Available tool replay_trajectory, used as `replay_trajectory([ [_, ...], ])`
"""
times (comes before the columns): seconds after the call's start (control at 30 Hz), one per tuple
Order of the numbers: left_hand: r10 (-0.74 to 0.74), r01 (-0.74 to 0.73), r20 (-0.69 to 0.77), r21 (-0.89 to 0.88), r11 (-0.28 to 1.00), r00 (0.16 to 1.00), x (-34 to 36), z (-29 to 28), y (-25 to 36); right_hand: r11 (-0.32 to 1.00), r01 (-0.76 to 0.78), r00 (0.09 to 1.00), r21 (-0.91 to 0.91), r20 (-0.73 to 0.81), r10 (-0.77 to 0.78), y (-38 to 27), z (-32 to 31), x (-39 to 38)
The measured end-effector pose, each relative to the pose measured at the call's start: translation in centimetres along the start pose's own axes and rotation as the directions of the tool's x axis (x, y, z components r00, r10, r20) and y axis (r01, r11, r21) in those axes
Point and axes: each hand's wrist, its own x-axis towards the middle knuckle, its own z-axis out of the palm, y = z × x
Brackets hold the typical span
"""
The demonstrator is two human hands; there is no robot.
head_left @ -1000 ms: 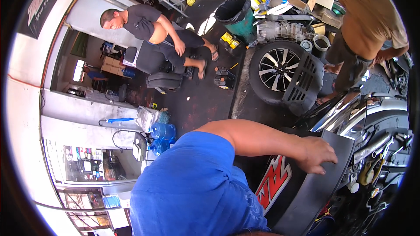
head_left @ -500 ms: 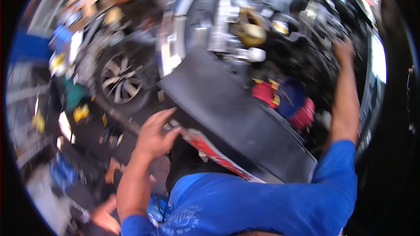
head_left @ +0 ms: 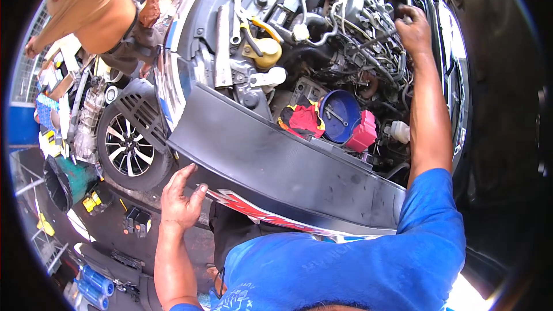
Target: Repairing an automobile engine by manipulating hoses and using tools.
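My right hand (head_left: 413,30) reaches far into the engine bay at the right. Its fingers are closed round a dark bar (head_left: 380,39) that slants down to the left over the engine; what kind of tool it is, I cannot make out. My left hand (head_left: 181,200) is open, thumb and fingers apart, at the left end of a grey fender cover (head_left: 276,155) with a red and white strip along its lower edge. Whether the fingertips touch the cover, I cannot tell. On the engine bay's near side sit a blue bowl (head_left: 339,118) holding a wrench, and a red and black glove (head_left: 303,118).
Wrenches (head_left: 236,20) and a yellow round tool (head_left: 264,52) lie along the car's front. A pink-red block (head_left: 364,132) stands beside the bowl. Another person (head_left: 106,8) stands at the upper left, near a wheel (head_left: 129,147). Blue bottles (head_left: 95,285) lie lower left.
My view has steadied and shifted, so the engine bay sits further left. The other person shows more fully at upper left. My right hand is still inside the engine bay; my left stays by the cover.
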Motion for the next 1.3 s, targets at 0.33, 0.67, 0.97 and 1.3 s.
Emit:
replay_trajectory([
  [0.33, 0.117, -0.112, 0.073, -0.071, 0.991, 0.990, 0.5, -0.6, 1.4, 0.632, -0.500, 0.801, 0.592, 0.038, 0.598, -1.1, -7.9, -1.8],
  [0.67, 0.316, -0.328, -0.135, -0.085, 0.941, 0.939, -7.0, 3.5, 4.4, 0.096, -0.297, 0.952, 0.950, 0.287, 0.102, -2.7, -7.2, -5.2],
  [0.97, -0.020, 0.016, 0.051, 0.072, 0.997, 0.999, -20.7, 4.2, 3.8, -0.124, -0.220, 0.975, 0.968, 0.215, -0.054, -26.4, -10.1, -15.1],
  [1.3, 0.084, -0.098, 0.119, 0.116, 0.988, 0.989, -19.1, 2.9, 6.9, -0.130, -0.184, 0.935, 0.974, 0.132, -0.328, -32.1, -17.9, -19.6],
])
